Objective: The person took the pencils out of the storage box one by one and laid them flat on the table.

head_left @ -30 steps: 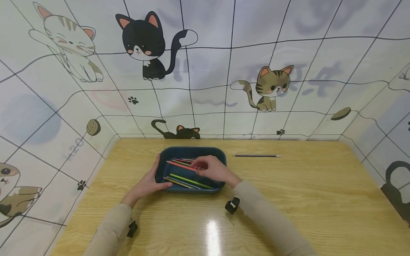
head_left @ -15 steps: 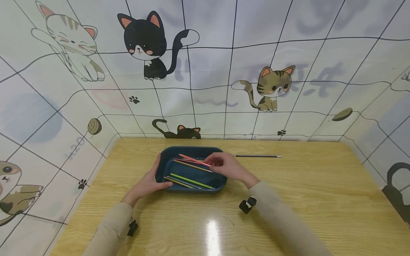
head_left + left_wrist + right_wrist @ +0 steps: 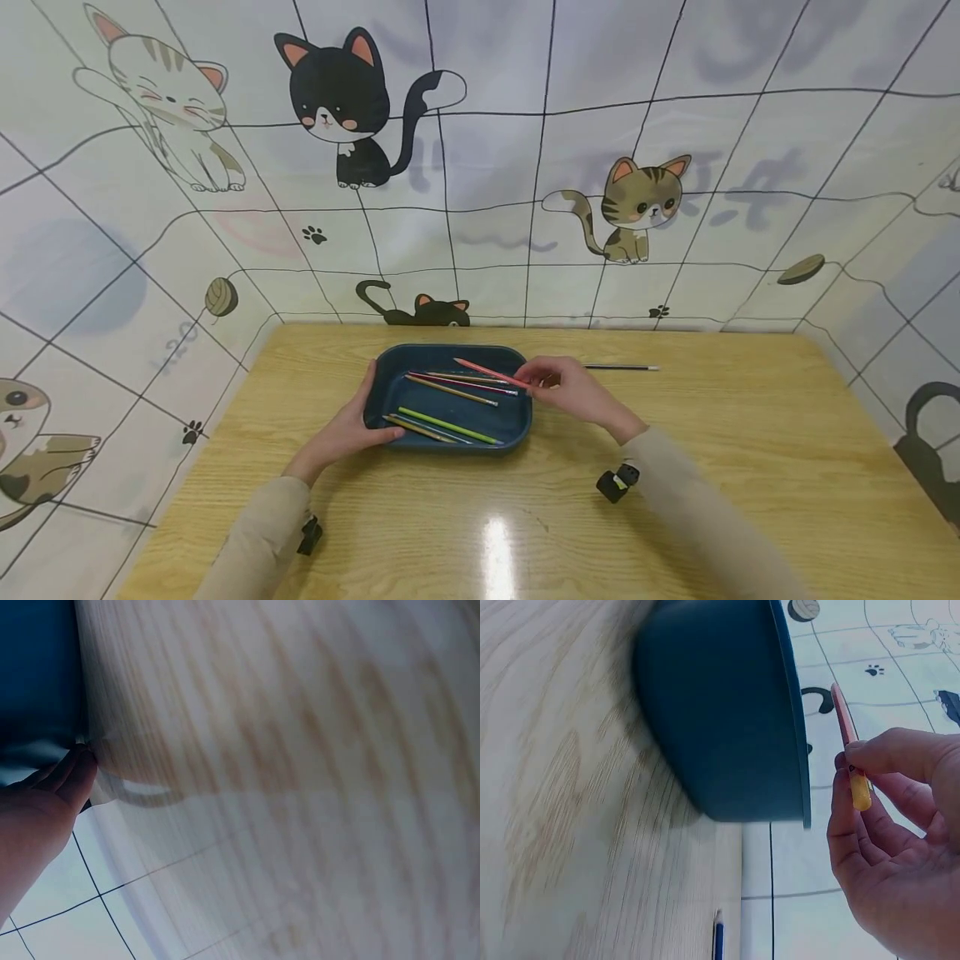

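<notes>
My right hand pinches a coral-red pencil near its end, over the right rim of a dark blue plastic bin. In the right wrist view the pencil's yellow end shows between thumb and fingers. My left hand holds the bin's left end, thumb across the near rim and fingers along the outer wall. Inside lie a yellow-green pencil along the near side, a gold-coloured pencil in the middle, and several others. The left wrist view shows fingertips against the bin's outside.
A dark pencil lies on the wooden table to the right of the bin, partly behind my right hand. Behind the table hangs a white cloth printed with cats and grid lines.
My right hand has moved right with the coral-red pencil, from the middle of the bin to its right rim. More pencils beneath show now. The left hand stays on the bin.
</notes>
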A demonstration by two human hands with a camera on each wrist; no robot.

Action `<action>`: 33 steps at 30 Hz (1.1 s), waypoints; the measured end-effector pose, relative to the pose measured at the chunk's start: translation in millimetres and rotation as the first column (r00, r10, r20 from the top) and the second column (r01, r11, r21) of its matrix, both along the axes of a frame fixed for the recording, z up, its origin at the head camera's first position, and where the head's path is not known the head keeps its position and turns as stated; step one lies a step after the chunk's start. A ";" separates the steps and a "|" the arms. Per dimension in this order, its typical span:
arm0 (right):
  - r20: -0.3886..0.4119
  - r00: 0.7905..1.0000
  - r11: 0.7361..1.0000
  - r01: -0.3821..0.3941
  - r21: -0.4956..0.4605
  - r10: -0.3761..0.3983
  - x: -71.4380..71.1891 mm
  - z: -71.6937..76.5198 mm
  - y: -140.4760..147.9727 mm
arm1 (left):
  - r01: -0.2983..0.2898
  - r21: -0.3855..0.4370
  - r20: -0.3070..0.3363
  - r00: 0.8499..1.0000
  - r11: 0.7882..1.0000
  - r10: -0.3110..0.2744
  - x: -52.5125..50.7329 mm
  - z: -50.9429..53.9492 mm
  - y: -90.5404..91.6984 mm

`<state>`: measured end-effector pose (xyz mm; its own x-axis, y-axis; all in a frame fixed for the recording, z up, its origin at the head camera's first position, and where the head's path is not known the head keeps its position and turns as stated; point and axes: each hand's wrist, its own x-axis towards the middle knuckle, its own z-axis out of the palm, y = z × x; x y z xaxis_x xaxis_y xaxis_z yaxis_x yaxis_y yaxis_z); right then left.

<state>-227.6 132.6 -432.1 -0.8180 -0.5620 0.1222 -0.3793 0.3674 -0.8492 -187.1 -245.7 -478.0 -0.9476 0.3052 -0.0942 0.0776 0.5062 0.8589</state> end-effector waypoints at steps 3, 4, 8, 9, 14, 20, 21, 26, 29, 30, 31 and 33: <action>0.003 1.000 1.000 0.010 -0.005 -0.010 -0.1 -2.5 10.9 | 0.004 -0.001 0.004 1.000 1.000 -0.004 -1.1 -0.3 0.9; 0.001 1.000 1.000 0.011 -0.005 -0.011 -0.6 -3.4 13.5 | 0.000 -0.002 0.006 1.000 1.000 0.000 -0.7 -0.6 0.5; -0.015 0.999 1.000 0.030 0.010 -0.029 -0.2 -6.8 25.9 | 0.002 -0.005 -0.005 1.000 1.000 -0.002 0.6 0.8 0.4; -0.016 0.999 0.999 0.039 0.016 -0.039 0.0 -8.2 29.4 | 0.003 -0.007 -0.007 1.000 1.000 -0.003 0.7 1.4 0.7; -0.017 0.997 0.996 0.076 0.049 -0.076 1.8 -13.0 46.6 | 0.006 -0.020 -0.008 1.000 1.000 -0.006 0.0 3.1 1.5; -0.020 0.996 0.994 0.089 0.059 -0.088 0.2 -16.0 62.1 | -0.002 -0.009 0.007 1.000 1.000 0.002 1.2 5.4 1.5; -0.021 0.996 0.994 0.089 0.062 -0.087 0.4 -16.0 64.3 | -0.003 -0.005 0.008 1.000 1.000 0.003 0.9 5.8 1.6; -0.023 0.995 0.991 0.101 0.082 -0.099 1.5 -16.9 74.2 | 0.000 0.004 0.010 1.000 1.000 0.000 0.9 6.5 2.2; -0.030 0.994 0.990 0.107 0.088 -0.104 0.6 -18.4 79.8 | -0.002 -0.003 0.008 1.000 1.000 0.002 1.3 5.8 2.2; -0.029 0.994 0.990 0.110 0.090 -0.108 0.5 -18.8 81.6 | -0.001 -0.007 0.006 1.000 1.000 0.001 1.1 5.0 2.1; -0.028 0.993 0.989 0.113 0.093 -0.110 0.4 -19.1 83.5 | -0.003 -0.008 0.005 1.000 1.000 0.003 0.9 4.4 1.9; -0.028 0.993 0.988 0.119 0.097 -0.117 0.4 -19.4 87.3 | -0.005 -0.008 0.006 1.000 1.000 0.005 0.6 3.6 1.8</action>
<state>-227.2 219.9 -451.4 -0.8769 -0.4722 0.0895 -0.3465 0.4921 -0.7986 -186.5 -243.9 -474.4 -0.9485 0.2999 -0.1021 0.0703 0.5135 0.8552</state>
